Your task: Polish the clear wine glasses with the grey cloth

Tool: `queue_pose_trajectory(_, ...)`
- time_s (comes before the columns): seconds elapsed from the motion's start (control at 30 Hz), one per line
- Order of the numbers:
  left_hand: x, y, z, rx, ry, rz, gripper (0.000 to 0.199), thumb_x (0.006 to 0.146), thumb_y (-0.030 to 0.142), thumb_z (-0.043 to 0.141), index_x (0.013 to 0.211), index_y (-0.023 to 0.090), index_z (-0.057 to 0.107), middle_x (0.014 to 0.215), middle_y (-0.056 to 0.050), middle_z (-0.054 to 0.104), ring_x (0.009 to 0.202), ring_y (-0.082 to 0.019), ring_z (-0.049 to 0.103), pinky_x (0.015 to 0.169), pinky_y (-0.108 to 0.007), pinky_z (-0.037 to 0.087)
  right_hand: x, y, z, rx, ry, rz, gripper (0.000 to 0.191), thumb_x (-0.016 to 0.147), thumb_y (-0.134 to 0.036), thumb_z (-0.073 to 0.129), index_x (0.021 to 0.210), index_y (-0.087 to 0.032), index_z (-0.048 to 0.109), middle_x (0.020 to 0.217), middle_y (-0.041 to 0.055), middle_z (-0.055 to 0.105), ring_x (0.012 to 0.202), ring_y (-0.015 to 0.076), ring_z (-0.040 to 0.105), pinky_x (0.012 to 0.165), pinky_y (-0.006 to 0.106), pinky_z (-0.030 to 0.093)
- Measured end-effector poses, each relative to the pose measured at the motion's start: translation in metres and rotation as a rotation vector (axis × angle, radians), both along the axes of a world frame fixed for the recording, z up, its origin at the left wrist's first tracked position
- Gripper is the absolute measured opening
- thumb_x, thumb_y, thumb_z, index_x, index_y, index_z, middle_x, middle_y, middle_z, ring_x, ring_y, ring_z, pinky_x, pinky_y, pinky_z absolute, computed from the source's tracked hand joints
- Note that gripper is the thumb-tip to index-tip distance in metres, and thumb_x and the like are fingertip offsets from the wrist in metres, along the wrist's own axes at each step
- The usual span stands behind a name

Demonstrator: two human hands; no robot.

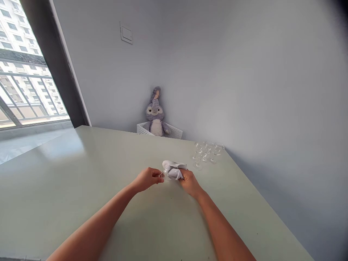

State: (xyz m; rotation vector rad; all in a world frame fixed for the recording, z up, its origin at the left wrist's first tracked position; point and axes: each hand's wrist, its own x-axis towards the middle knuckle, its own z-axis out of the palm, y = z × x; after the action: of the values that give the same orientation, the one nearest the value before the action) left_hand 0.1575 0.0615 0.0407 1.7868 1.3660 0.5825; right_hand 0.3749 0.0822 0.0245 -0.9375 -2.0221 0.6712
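My left hand [149,179] is closed on the stem end of a small clear stemmed glass [164,174], held tilted on its side above the table. A whitish cloth [174,170] is bunched in my right hand [189,182], whose fingers are closed around it. The cloth presses against the bowl of the glass and hides most of it. Just beyond my right hand, several clear stemmed glasses [207,149] stand in a cluster near the far right corner of the table.
The pale green table [114,156] reaches to a grey wall behind and on the right. A purple plush rabbit [155,117] sits in a white perforated basket [174,132] past the far edge. At left is a window with a railing [27,94].
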Motion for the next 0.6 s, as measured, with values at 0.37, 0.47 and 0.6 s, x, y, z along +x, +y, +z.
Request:
queue_pose_trajectory(0.37,-0.008,0.006,-0.005,0.364,0.279,0.42,0.018,0.078,0.036,0.046,0.08,0.023,0.06,0.062,0.003,0.055,0.055,-0.012,0.046,0.05,-0.023,0.027,-0.009,-0.021,0.015,0.509,-0.199,-0.268,0.044,0.084,-0.024,0.042,0.127,-0.023,0.045,0.123,0.0068,0.054,0.116,0.0253,0.045,0.097,0.041,0.028)
queue_pose_trajectory(0.47,0.0,0.0,-0.009,0.608,0.459,0.307,0.015,0.079,0.021,0.044,0.08,0.021,0.059,0.067,0.0,0.059,0.063,-0.015,0.051,0.057,-0.026,0.031,-0.025,-0.034,0.016,0.525,-0.366,-0.151,0.046,0.082,-0.033,0.049,0.127,-0.024,0.046,0.12,0.0067,0.057,0.115,0.0279,0.044,0.101,0.046,0.018)
queue_pose_trajectory(0.6,0.013,-0.008,-0.015,0.89,0.624,0.052,0.02,0.078,0.01,0.042,0.062,0.017,0.053,0.06,-0.003,0.055,0.06,-0.015,0.049,0.057,-0.028,0.03,-0.036,-0.038,0.014,0.479,-0.368,-0.154,0.029,0.085,-0.026,0.045,0.11,-0.028,0.059,0.106,0.0046,0.064,0.114,0.0262,0.042,0.103,0.046,0.012)
